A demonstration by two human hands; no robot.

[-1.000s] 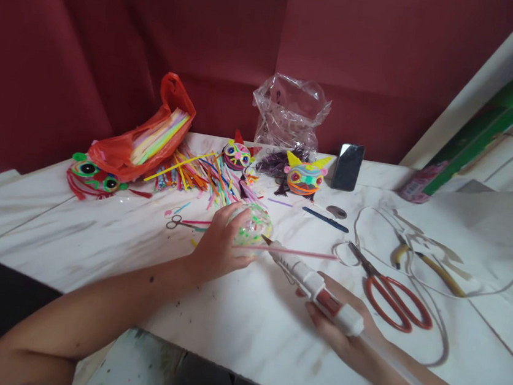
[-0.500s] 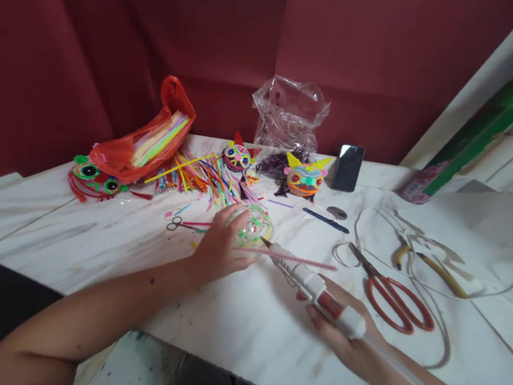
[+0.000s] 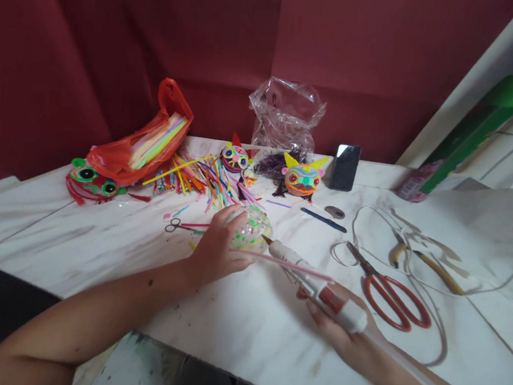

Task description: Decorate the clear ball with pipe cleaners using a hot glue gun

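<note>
While left hand [image 3: 214, 246] grips clear ball [image 3: 255, 228], right hand [image 3: 342, 338] grasps glue gun [image 3: 315, 284]

As the left hand wraps its left side, the clear ball, green-flecked, lies between that hand and the nozzle [image 3: 266, 239]; contact there cannot be told. Right hand: apart, lower right of the clear ball. Pink strip [image 3: 288, 263]: crossing before the glue gun.

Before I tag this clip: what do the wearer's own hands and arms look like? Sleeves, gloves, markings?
Left hand and right hand: bare, no gloves. No sleeve covers the left forearm or right forearm. No watch or bracelet visible. Small round spots mark the left arm.
</note>
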